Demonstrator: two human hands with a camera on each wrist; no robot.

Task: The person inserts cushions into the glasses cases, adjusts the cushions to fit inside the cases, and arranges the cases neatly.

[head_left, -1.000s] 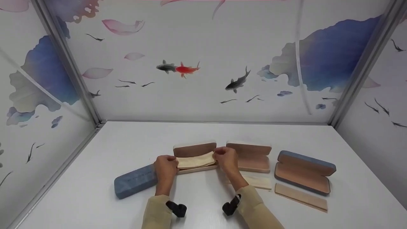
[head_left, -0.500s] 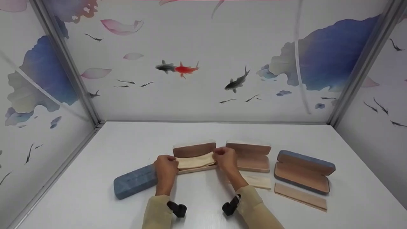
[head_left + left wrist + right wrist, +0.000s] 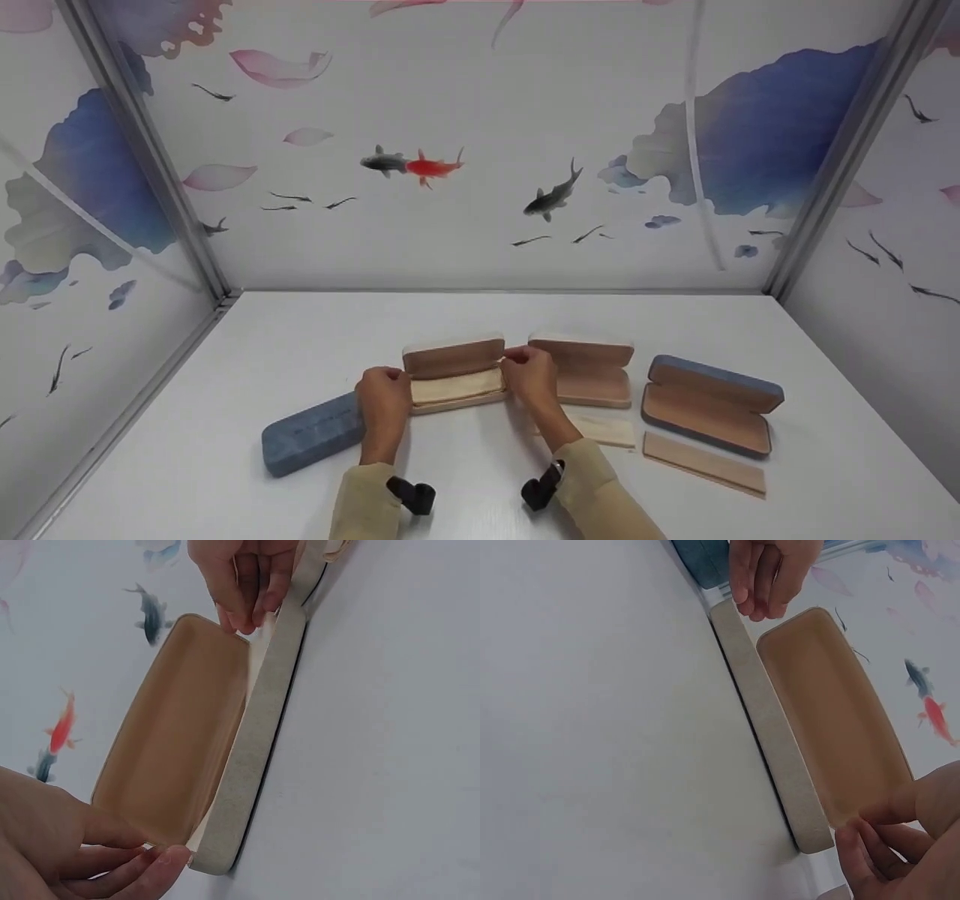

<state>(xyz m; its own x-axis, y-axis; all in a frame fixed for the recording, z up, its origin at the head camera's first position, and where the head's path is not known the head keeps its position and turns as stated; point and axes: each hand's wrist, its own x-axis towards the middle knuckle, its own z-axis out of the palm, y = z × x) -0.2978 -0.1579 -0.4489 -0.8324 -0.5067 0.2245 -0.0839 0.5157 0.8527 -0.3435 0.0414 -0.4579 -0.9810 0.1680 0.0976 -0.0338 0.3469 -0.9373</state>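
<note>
A folded cream cloth (image 3: 457, 386) lies along the base of an opened glasses case (image 3: 454, 358) with a pale outside and brown lining. My left hand (image 3: 385, 405) is at the case's left end, its loosely bent fingertips just above the cloth's end. Opposite it, my right hand (image 3: 531, 379) has its bent fingertips beside the cloth's right end. In the left wrist view a blurred strip of the cloth (image 3: 259, 652) shows just below the right fingertips. From the right wrist, the case's front wall (image 3: 769, 720) hides the cloth.
A shut blue glasses case (image 3: 315, 433) lies beside my left wrist. Two more cases stand opened on the right, one pale (image 3: 592, 386) and one blue (image 3: 709, 416). A cream cloth (image 3: 607, 430) and a tan cloth (image 3: 705, 463) lie in front of them.
The cloth, stretched up between both hands' fingertips before, has dropped down into the pale case. Both hands stay by its ends. The head view has shifted slightly.
</note>
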